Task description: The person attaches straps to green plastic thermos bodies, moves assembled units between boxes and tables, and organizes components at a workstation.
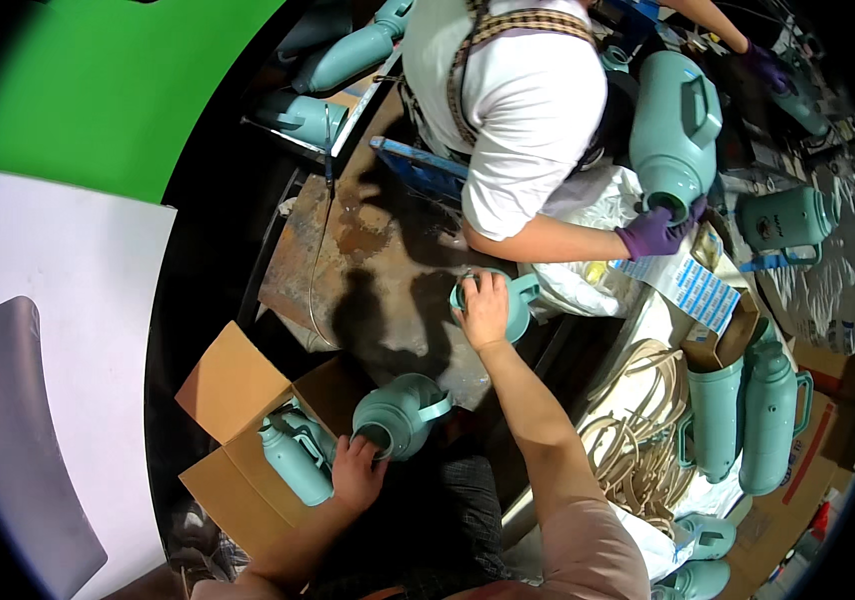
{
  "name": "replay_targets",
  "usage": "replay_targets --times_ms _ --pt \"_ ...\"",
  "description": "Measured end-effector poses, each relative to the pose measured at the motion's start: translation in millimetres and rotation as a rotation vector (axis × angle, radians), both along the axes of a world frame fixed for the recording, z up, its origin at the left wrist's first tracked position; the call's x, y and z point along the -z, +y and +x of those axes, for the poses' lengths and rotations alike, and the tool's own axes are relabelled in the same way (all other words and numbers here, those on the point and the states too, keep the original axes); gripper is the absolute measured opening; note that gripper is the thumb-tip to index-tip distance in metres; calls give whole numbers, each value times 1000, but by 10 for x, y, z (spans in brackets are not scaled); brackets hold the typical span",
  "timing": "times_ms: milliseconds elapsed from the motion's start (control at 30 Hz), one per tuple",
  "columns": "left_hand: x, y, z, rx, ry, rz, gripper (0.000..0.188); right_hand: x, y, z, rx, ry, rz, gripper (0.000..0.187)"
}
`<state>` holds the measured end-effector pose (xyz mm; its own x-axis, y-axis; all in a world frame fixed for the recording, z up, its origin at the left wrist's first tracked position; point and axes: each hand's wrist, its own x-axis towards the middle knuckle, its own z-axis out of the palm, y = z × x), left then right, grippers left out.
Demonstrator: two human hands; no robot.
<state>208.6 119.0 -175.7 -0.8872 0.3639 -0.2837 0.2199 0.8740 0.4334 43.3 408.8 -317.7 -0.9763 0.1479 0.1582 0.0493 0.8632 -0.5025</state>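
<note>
My left hand (358,475) is closed on the mouth rim of a teal thermos jug casing (410,405), which tilts over my lap with its handle toward the right. My right hand (486,312) reaches forward and grips the rim of a second teal jug casing (520,318), fingers hooked into its opening. That casing stands at the right edge of the stained metal table (348,225), its handle pointing right. Beside my left hand, an open cardboard box (238,480) holds several teal thermos jugs (293,465).
Across from me a co-worker in a white shirt (538,110) holds a large teal jug (670,130) with a purple glove (653,235). Beige bands (638,430) lie in a heap at right, near finished-looking jugs (773,420). A thin cord (318,270) crosses the table.
</note>
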Motion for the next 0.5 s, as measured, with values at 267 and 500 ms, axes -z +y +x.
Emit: replay_targets --times_ms 267,500 --pt "228 152 -126 31 -11 70 20 1160 273 243 137 -24 37 28" --pt "476 339 -170 134 32 110 18 479 600 91 35 -179 135 50"
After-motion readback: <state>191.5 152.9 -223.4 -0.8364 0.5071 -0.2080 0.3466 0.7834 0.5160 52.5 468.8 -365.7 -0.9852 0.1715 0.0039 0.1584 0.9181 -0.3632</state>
